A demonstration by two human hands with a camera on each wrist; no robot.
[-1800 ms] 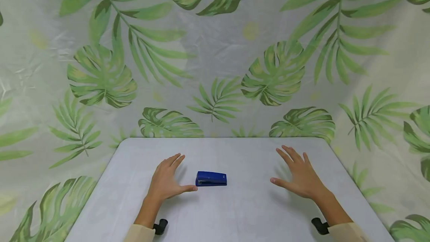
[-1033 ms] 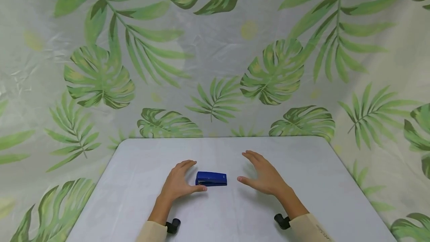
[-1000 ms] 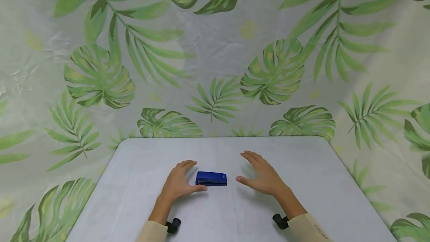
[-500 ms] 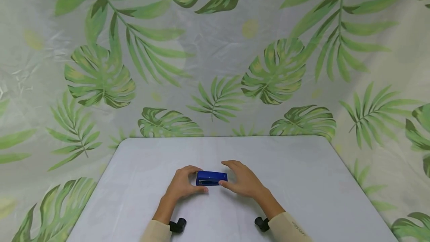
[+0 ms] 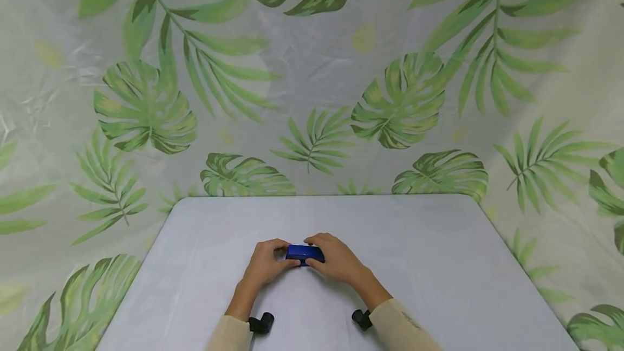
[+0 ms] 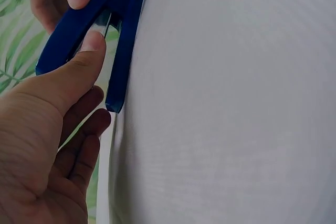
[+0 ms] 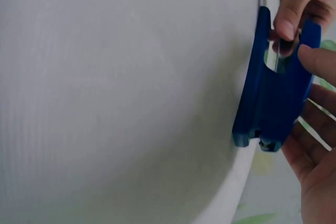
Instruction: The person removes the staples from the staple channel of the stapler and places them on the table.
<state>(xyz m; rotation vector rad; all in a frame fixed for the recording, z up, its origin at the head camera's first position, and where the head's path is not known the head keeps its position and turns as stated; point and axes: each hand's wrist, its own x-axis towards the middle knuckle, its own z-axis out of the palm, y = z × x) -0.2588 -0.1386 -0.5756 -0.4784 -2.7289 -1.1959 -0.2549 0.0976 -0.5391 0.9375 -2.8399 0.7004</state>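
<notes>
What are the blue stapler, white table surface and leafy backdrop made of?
The stapler looks like smooth plastic, evenly blue with a soft sheen; the silvery strip between its arms is probably metal. The table surface seems matte cloth, showing faint texture and soft folds at its edge. The backdrop could be plastic sheeting or coated fabric: it has creases and shiny highlights.

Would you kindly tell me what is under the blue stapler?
The white tabletop extends around the blue stapler and apparently continues beneath it. The patch directly under its base is covered, so I cannot see whether anything lies there.
</notes>
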